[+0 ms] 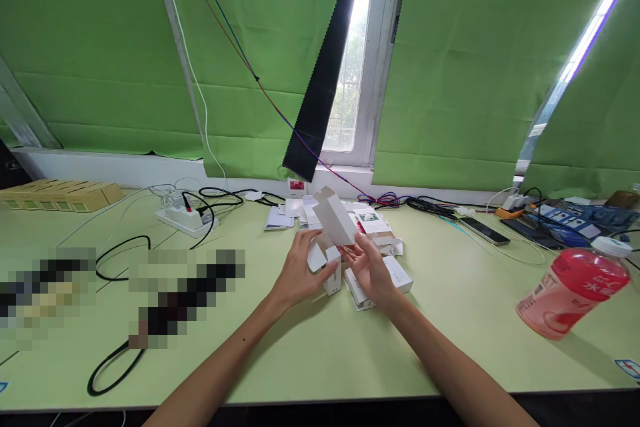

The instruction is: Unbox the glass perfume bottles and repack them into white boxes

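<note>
Head view, white carton [334, 219] raised between both hands, left hand [299, 271] and right hand [369, 268] fingers clamped on its lower end

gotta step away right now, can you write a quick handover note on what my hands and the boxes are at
Left hand: holds the half-folded white box at its lower flaps.
Right hand: fingers on the same box from the right side.
Box: lifted off the green table, top flap open, not yet closed up.
Done: one small white box stands upright on the table under the hands.
Left: flat cartons lie in a pile behind the hands; another box lies beside the right hand.
</note>
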{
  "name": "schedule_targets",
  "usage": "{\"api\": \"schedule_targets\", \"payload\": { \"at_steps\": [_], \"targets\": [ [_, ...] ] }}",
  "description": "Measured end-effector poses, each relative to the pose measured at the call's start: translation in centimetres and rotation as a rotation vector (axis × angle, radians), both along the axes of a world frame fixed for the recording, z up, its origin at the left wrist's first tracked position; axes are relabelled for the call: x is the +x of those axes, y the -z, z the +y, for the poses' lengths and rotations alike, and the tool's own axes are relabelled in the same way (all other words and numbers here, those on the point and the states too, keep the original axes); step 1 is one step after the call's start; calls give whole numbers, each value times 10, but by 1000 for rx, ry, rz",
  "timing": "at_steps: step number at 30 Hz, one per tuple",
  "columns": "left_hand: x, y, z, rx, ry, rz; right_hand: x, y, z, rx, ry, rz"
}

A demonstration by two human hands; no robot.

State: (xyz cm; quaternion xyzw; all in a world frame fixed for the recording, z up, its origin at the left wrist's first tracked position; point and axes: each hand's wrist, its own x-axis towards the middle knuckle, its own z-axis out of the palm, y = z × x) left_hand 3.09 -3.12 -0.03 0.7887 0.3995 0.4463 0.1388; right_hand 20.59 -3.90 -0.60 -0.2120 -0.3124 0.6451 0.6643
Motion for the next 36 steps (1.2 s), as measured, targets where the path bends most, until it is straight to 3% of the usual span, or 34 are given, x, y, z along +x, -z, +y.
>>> {"api": "schedule_targets", "payload": {
  "at_steps": [14,18,26,36],
  "targets": [
    [-1,3,1,-126,1,-106,0,0,-6,181,172,-328],
    [0,0,0,-138,55,-170,0,-1,-8,255,204,-415],
    [1,-6,-2,-118,155,-254,-1,-2,-12,290,259,-463],
    [0,-7,-2,-131,154,-249,0,5,-6,358,307,-573]
  ]
}}
